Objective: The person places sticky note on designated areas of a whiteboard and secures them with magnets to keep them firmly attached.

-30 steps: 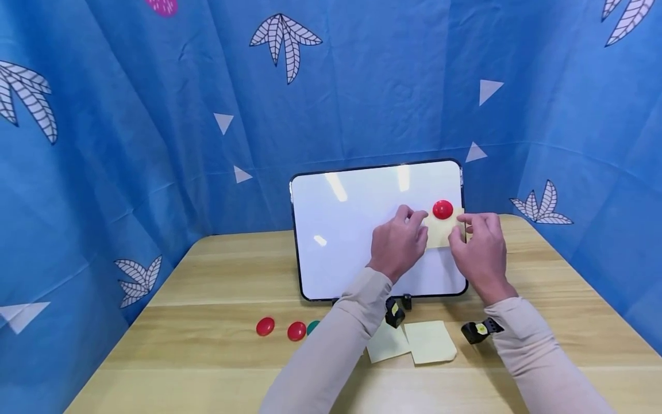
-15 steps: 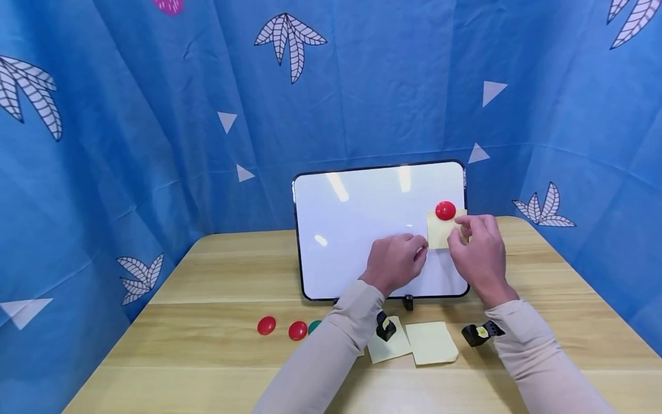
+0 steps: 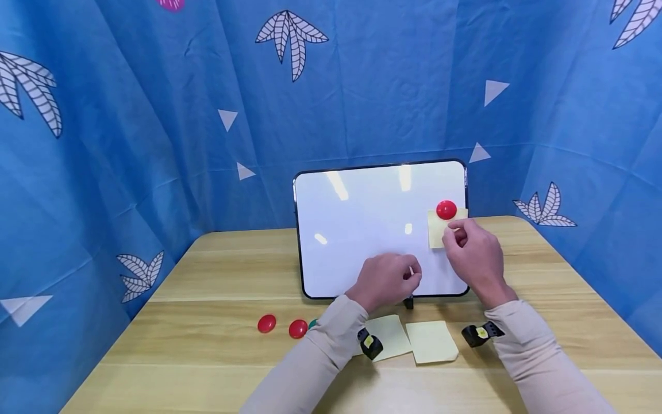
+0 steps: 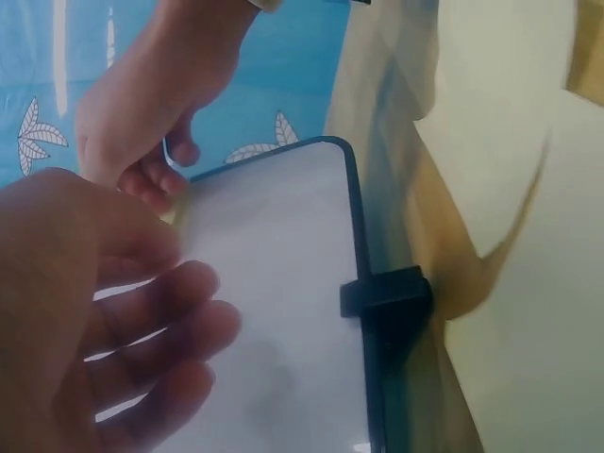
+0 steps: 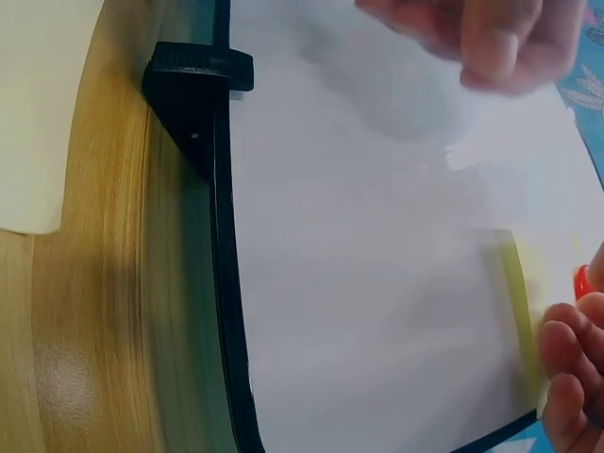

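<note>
Lt beige sleeves (image 3: 538, 356), blk wrist cams (image 3: 471, 337), yel. marks (image 3: 482, 333)

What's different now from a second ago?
The left hand moved down and a little left, away from the yellow note on the whiteboard. The right hand stayed by that note, and the red disc stayed at its top edge.

Head view: bright, even, mostly sharp. Light apparently from above: whiteboard (image 3: 357, 230) carries two glare streaks near top edge, smaller bright spots lower. Soft shadows below sleeves (image 3: 310, 356) on desk (image 3: 207, 322). Wrist views: dimmer, hazy, low contrast; near fingers (image 4: 208, 326) soft. Right wrist: whiteboard shadow diffuse, upper right washed out.
</note>
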### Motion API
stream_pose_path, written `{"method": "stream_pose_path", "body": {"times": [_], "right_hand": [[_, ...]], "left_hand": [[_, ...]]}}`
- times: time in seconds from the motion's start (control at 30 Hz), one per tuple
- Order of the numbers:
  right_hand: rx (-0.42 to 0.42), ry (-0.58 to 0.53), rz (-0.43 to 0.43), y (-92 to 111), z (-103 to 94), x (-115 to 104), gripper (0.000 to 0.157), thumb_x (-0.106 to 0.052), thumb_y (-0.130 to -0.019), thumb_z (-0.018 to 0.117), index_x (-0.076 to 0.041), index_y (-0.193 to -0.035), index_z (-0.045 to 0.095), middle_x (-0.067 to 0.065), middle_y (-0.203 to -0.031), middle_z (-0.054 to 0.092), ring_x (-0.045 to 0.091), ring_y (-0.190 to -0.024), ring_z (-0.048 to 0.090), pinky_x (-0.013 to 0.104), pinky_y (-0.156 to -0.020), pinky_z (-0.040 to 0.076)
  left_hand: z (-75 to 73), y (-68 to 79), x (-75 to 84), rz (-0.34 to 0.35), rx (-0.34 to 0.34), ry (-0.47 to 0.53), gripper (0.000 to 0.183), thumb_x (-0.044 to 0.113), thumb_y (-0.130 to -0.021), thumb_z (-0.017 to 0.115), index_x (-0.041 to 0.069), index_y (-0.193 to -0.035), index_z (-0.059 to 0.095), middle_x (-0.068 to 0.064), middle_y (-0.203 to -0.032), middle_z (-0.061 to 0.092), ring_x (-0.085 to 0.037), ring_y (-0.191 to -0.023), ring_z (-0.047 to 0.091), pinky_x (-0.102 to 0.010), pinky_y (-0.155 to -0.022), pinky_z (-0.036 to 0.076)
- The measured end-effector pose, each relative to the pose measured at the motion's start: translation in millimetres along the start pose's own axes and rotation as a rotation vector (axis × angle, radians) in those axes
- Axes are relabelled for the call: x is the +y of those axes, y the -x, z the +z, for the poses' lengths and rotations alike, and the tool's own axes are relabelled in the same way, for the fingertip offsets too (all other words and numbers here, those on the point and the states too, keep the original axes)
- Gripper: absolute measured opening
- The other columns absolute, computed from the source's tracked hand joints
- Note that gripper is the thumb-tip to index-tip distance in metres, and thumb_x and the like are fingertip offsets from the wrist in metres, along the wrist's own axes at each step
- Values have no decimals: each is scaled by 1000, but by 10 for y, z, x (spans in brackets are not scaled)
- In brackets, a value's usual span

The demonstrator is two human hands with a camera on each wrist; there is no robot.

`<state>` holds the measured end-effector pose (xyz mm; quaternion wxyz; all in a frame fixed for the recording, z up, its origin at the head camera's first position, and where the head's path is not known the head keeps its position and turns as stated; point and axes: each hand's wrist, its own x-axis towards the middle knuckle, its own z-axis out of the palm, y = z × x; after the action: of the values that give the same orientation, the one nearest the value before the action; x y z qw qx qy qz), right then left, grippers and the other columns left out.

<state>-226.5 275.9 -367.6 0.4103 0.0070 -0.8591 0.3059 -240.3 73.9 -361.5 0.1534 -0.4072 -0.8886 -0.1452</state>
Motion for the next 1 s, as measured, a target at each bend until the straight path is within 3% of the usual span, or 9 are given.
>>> {"method": "stream_pose_path", "body": {"times": [0.2, 0.57, 0.77, 1.0], "right_hand": [[-2, -8, -1, 23, 15, -5, 20, -18, -96, 58, -1, -94, 69, 11, -73, 65, 24, -62, 56, 36, -56, 43], [-78, -21, -1, 30, 20, -24, 22, -20, -97, 58, -3, -89, 71, 9, -75, 67, 24, -65, 56, 36, -58, 44], [-143, -30, -12, 50, 29, -41, 22, -19, -97, 58, -5, -87, 72, 7, -75, 67, 22, -66, 56, 35, -61, 44], [-191, -20, -40, 109, 23, -40, 21, -19, -96, 59, -5, -87, 72, 5, -73, 67, 21, -65, 56, 35, -61, 44]], "left_hand": [[-17, 192, -88, 18, 24, 59, 12, 22, -92, 64, 28, -84, 71, 21, -69, 56, 5, -64, 48, -17, -53, 38], [-67, 523, -275, 89, 27, 7, 12, 19, -93, 63, 25, -89, 72, 20, -68, 54, 6, -60, 46, -14, -51, 36], [-94, 660, -375, 48, -50, 2, 11, 22, -95, 63, 24, -90, 73, 19, -70, 56, 6, -60, 47, -14, -53, 37], [-109, 758, -434, -2, -43, 59, 12, 20, -94, 63, 24, -88, 72, 20, -74, 57, 5, -64, 49, -15, -55, 40]]}}
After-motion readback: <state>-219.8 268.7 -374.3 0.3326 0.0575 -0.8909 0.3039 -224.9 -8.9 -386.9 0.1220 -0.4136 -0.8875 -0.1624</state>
